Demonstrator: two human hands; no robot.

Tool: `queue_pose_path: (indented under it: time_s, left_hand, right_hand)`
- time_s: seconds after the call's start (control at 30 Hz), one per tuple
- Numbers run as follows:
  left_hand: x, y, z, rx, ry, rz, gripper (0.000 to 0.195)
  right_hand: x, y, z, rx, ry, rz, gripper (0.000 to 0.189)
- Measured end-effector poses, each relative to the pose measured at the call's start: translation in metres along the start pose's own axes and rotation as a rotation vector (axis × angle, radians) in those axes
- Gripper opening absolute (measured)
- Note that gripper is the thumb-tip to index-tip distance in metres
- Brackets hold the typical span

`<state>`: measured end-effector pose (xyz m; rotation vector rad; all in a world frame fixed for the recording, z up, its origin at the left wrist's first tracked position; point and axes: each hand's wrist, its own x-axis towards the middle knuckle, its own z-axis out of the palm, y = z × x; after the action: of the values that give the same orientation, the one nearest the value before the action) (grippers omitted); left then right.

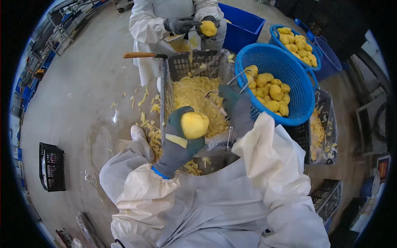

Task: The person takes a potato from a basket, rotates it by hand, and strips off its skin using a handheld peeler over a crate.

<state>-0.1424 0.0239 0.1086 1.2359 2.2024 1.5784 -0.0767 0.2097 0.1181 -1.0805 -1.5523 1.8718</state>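
Note:
My left hand point(183, 136), in a grey and green glove, holds a peeled yellow potato point(194, 125) over the near left part of a crate. A strip of peel lies across the glove near the wrist. My right hand point(234, 99), gloved too and slightly blurred, is closed around a tool whose curved metal parts point(238, 77) stick out by the blue basket's rim; its exact kind cannot be told. Beneath both hands, the plastic crate point(166, 90) is lined with clear film and filled with potato peelings point(192, 90). Yellow potatoes point(275, 92) lie in the blue perforated basket point(279, 59).
Across the crate a co-worker's gloved hands point(183, 25) hold a potato. A wooden-handled tool point(139, 55) rests on the crate's far left corner. Beyond stand a blue tub point(242, 28) and another potato basket point(318, 62). Peelings point(152, 130) litter the floor; a black crate point(52, 167) stands left.

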Motion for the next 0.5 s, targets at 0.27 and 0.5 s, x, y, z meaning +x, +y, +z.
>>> queue_pose_path:
  time_s: [0.27, 0.5]
  left_hand:
    - [0.013, -0.012, -0.005, -1.04, -0.331, -0.685, 0.057]
    - [0.015, -0.005, -0.001, -1.216, -0.362, -0.643, 0.054]
  right_hand:
    - [-0.002, -0.022, -0.004, 0.161, -0.052, -0.02, 0.024]
    - [-0.03, -0.017, 0.017, 0.033, -0.247, -0.183, 0.026]
